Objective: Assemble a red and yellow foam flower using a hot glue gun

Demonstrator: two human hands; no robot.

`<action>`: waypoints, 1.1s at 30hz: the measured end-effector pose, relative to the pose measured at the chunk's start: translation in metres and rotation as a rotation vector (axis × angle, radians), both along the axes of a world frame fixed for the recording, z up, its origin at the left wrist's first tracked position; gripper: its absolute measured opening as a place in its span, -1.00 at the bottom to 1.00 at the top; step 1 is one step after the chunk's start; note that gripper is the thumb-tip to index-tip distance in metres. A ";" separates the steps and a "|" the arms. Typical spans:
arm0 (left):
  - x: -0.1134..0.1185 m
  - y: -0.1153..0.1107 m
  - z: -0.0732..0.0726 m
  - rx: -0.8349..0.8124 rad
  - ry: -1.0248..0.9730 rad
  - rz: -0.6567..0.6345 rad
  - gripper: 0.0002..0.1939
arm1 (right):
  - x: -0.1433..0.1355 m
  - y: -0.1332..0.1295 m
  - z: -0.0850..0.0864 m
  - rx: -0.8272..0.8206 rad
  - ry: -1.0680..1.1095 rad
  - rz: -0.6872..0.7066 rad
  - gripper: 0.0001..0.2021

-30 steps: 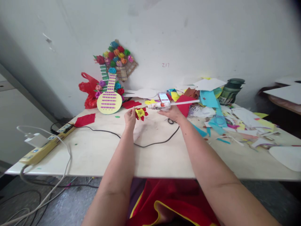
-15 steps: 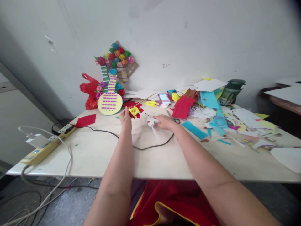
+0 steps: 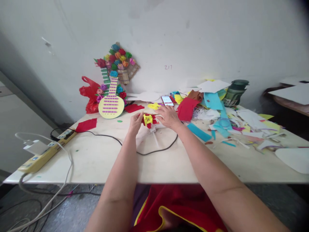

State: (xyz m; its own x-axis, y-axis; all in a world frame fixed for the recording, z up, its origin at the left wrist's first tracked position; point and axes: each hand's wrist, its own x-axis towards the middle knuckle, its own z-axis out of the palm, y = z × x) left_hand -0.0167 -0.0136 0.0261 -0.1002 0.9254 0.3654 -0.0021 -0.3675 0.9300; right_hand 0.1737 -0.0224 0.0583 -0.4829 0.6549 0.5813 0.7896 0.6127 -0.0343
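Observation:
A paper flower, yellow in the middle with red petals, is between my two hands above the table. My left hand is closed, its fingertips pinching the flower's left side. My right hand has its fingers bent at the flower's right edge, closed on it; the exact grip is partly hidden. Just below the flower lies a white glue gun, its handle towards me, touched by neither hand. A black cord loops around in front of it.
A yellow power strip with a white charger lies at the left. Behind stand a lute-shaped craft and a red bag. A phone, red paper, paper scraps and a green bottle are right.
My right hand has left the glue gun and come to the flower. My left hand has moved right with the flower, which has turned and now sits over the glue gun's front part.

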 end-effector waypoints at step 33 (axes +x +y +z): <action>-0.003 -0.009 0.001 -0.112 -0.093 -0.261 -0.68 | 0.002 0.004 -0.005 -0.232 0.061 -0.043 -0.73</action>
